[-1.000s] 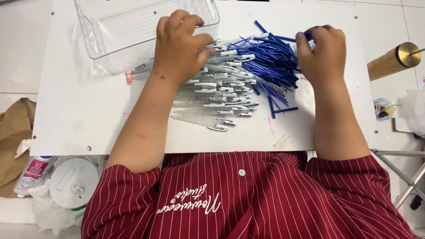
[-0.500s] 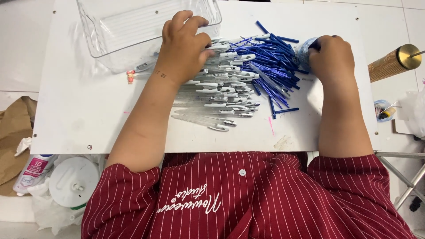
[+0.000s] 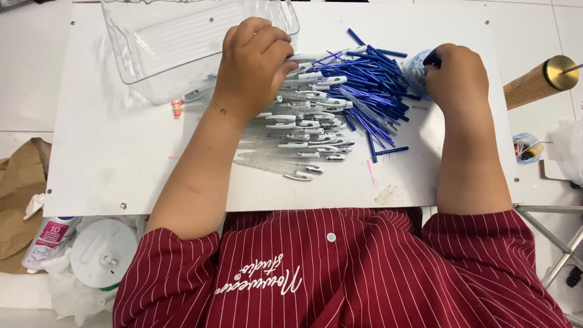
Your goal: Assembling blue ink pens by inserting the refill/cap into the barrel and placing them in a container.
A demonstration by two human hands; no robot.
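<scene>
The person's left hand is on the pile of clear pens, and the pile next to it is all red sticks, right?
Not quite. The left hand does rest on the clear pens, but the sticks beside them are blue, not red. The head view shows it. Only the person's striped shirt is red.

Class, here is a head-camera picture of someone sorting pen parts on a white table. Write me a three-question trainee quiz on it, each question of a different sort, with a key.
1. True or false: the clear plastic tray lies at the far left of the white table.
2. The right hand rests on: A) a round blue cup; B) a brown bag; C) the tray.
3. Fill in: the left hand lies on clear pen barrels; beside them are loose ____ refills.

Key: 1 true; 2 A; 3 blue.
</scene>
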